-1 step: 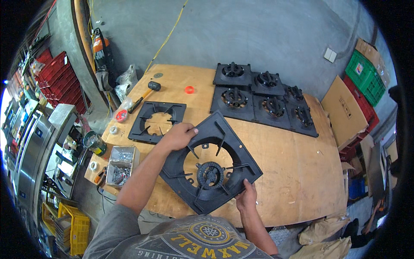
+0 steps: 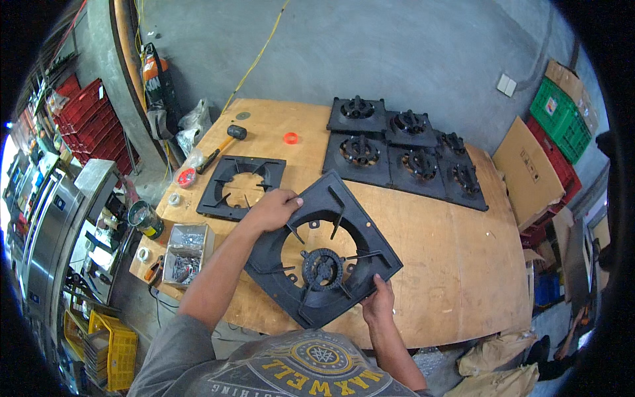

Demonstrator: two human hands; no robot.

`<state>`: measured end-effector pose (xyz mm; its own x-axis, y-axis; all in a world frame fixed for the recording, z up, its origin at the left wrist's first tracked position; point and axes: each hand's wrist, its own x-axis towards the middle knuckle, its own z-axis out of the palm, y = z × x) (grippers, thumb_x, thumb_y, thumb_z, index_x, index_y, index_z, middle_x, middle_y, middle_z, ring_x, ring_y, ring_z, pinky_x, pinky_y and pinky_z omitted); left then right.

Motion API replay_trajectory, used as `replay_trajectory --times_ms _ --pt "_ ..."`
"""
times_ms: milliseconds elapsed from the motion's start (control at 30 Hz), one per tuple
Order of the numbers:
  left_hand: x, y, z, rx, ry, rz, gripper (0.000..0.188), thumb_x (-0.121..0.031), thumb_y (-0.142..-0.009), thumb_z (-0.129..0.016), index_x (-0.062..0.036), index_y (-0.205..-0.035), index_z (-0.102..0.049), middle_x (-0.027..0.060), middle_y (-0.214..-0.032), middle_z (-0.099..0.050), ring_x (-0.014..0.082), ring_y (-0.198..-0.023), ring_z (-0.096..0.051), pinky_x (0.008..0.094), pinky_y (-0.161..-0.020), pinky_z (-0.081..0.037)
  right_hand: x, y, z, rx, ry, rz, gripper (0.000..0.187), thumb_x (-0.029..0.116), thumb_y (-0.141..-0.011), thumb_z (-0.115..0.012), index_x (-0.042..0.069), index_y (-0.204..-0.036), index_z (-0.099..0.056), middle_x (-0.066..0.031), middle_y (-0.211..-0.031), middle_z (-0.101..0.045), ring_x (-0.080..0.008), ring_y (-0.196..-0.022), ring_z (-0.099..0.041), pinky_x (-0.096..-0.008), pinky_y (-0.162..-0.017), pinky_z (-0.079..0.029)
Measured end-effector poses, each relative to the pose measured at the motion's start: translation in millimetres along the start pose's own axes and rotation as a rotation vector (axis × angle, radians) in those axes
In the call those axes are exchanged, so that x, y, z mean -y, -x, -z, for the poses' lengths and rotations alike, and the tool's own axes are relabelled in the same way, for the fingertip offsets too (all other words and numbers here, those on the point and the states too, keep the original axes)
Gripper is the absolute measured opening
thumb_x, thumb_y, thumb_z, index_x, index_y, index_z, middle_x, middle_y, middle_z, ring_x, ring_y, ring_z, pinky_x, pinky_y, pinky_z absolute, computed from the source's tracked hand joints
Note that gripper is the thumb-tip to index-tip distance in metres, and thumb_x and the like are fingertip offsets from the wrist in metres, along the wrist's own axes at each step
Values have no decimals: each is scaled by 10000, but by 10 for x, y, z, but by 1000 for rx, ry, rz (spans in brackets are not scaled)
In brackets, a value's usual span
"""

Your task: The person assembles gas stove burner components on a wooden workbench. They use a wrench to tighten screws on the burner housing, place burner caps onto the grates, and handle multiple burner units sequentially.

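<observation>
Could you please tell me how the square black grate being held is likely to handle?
The grate is probably stiff, showing no visible sag between the left hand and right hand. It may be heavy for its size, looking like dark cast metal. Being square and flat-sided, it seems unlikely to roll.

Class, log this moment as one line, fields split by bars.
left hand: grips black square frame, upper-left edge | right hand: grips its lower-right edge | nearby: second frame, mallet on table

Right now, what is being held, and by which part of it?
A black square grate: left hand on its upper-left edge, right hand on its lower-right edge.
</observation>
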<state>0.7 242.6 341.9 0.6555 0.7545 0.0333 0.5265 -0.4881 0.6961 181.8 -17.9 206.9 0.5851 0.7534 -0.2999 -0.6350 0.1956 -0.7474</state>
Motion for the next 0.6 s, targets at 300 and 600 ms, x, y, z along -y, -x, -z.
replay_trajectory --times_ms 300,600 --pt "58 66 64 -18 88 49 365 -293 -953 -564 45 -1044 -666 237 -898 -678 365 -855 -657 410 -782 -490 -40 -65 20 43 11 -2 418 266 -968 -481 57 -1327 -444 -186 -1281 -591 -339 -1173 -591 -560 -922 -508" --pt "-337 -733 -27 303 -133 -313 390 -346 -941 -565 -48 -1170 -667 192 -1100 -687 341 -1037 -646 424 -901 -488 320 37 934 827 -190 -333 1117 897 -765 -324 68 -1513 -300 -211 -1534 -332 -450 -1343 -411 -674 -1028 -361"
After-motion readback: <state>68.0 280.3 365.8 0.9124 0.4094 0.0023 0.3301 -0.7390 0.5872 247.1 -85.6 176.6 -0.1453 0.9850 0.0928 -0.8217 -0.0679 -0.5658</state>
